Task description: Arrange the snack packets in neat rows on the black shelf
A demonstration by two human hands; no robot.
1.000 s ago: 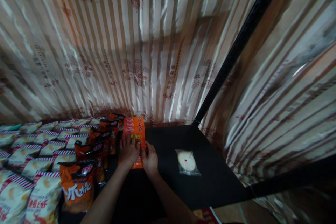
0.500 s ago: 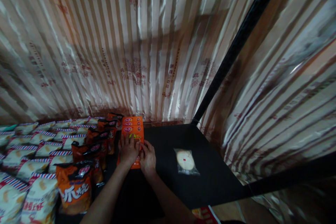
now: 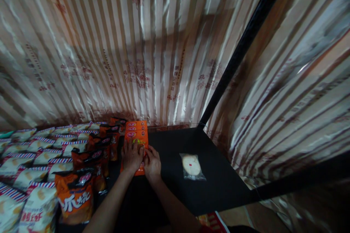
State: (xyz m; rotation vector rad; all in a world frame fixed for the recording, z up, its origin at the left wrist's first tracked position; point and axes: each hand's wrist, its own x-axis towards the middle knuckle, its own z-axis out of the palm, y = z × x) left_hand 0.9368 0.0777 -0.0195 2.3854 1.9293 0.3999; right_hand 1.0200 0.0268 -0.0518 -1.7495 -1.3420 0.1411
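Observation:
Several flat orange snack packets [image 3: 138, 134] lie overlapped in a column on the black shelf. My left hand [image 3: 132, 156] rests on the nearest packet with its fingers spread flat, covering much of its front. At that packet's right edge, my right hand [image 3: 152, 162] has its fingers curled in and its thumb close to the left hand. It seems to pinch the edge; the fingertips are partly hidden. Left of the hands stands a row of orange and black snack bags [image 3: 73, 198]. A clear packet with a round pale disc [image 3: 191, 166] lies to the right.
Rows of white snack bags [image 3: 38, 204] with striped tops fill the left side. Behind the black shelf [image 3: 175, 142] hangs a pleated, shiny curtain [image 3: 161, 62]. A black post [image 3: 232, 69] rises at the back right corner. Below the front edge shows a red printed package [image 3: 212, 222].
The whole view has shifted slightly, so everything sits a little further left. Both hands stay at the same orange packet, with only slight finger movement.

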